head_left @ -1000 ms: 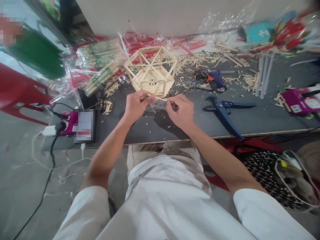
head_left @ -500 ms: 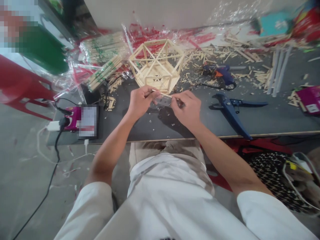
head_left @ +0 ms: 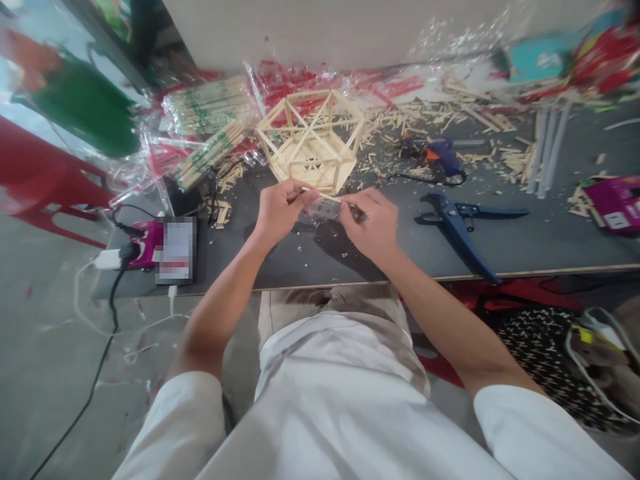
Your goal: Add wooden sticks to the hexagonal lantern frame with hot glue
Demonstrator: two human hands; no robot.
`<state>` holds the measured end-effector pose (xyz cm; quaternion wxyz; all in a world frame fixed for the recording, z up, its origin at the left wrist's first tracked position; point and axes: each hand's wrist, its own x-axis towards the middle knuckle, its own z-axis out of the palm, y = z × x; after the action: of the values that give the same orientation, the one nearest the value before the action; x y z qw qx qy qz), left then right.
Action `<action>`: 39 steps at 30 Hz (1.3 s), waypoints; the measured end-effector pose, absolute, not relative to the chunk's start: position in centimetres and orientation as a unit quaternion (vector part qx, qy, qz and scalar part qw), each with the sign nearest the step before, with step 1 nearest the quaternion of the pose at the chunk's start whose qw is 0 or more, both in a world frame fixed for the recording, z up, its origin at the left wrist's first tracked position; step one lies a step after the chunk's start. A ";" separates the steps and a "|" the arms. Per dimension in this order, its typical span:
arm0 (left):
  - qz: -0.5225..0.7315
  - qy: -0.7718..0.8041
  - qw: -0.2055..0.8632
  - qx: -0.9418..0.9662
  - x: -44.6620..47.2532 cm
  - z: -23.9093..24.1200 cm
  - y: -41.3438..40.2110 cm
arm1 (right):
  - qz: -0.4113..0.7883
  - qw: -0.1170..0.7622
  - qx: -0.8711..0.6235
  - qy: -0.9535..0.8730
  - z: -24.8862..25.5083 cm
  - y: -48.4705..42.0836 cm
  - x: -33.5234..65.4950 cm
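Note:
In front of the wooden frame [head_left: 313, 143], built of thin sticks, my two hands meet just above the table. My left hand [head_left: 281, 212] is closed, pinching one end of a thin wooden stick [head_left: 326, 197]. At the other end, my right hand [head_left: 373, 223] is closed with thumb and fingers pressed together. Between the hands, against the stick, shows a flat grey piece with dark marks [head_left: 327, 209]; its kind is unclear, and the fingers hide its ends. Blue-handled cutters [head_left: 463, 227] lie to the right of my right hand. A glue gun [head_left: 443, 159] rests behind them.
Wrapped bundles of sticks [head_left: 210, 157] and offcuts lie around the frame. Clear glue sticks [head_left: 547, 153] are at the right. A phone [head_left: 176, 250] and a purple power strip [head_left: 146, 247] with cables sit at the left edge. Red stools [head_left: 45, 180] stand beyond; a person's hand [head_left: 30, 57] shows upper left.
The whole view has shifted slightly, with the table and frame a little lower. My hands keep nearly the same grip on the stick and the grey piece.

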<state>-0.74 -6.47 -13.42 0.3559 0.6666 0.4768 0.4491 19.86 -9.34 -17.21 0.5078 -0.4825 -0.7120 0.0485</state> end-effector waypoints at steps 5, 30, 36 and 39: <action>0.461 0.471 0.360 0.660 -0.8 -13.3 -6.4 | 0.023 0.509 -0.480 -0.714 -17.2 -9.2 19.8; 0.428 0.494 0.386 0.651 -0.8 -13.5 -6.5 | 0.045 0.475 -0.497 -0.725 -17.0 -9.6 19.9; 0.417 0.508 0.391 0.644 -0.8 -13.7 -6.2 | 0.064 0.458 -0.511 -0.724 -17.4 -9.4 20.0; 0.411 0.514 0.392 0.642 -0.9 -13.8 -6.0 | 0.058 0.446 -0.515 -0.730 -17.5 -9.2 19.9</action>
<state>-0.86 -6.01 -13.80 0.3917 0.6424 0.5144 0.4114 19.95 -9.24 -17.51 0.4457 -0.5145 -0.7302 0.0580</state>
